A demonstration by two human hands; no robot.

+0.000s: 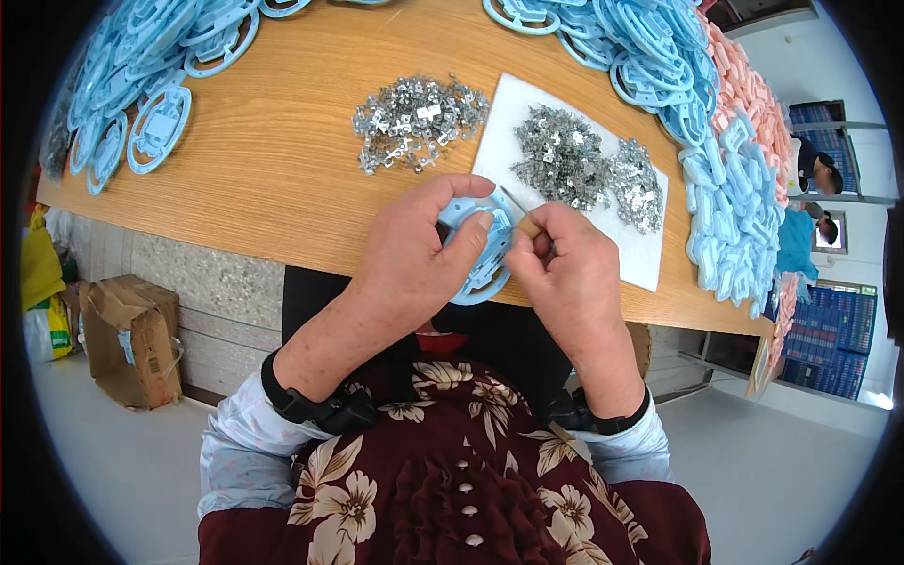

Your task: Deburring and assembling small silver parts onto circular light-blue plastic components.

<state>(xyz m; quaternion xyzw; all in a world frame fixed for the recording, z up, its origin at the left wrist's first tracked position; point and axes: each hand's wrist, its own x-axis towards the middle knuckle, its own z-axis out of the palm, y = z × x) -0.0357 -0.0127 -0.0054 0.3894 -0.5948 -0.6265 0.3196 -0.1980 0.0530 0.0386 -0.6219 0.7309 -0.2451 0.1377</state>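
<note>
A light blue oval plastic shell [490, 247] is held at the table's near edge by my left hand [419, 235], whose thumb presses on its inner face. My right hand [568, 259] is at the shell's right side with thumb and forefinger pinched together. Whatever sits in that pinch is too small or too hidden to name. A thin metal tip [513, 200] shows just above those fingers. Beyond my hands lies a heap of small silver metal clips [419, 122]. On a white foam sheet [508, 113] rest two more piles of tiny metal parts [562, 155].
Blue oval shells [141, 47] are heaped at the far left, with another heap [650, 56] at the far right. Narrow blue plastic pieces [734, 212] and pink ones [749, 89] cover the right end. A cardboard box [137, 339] stands on the floor at left. People [815, 169] are in the background.
</note>
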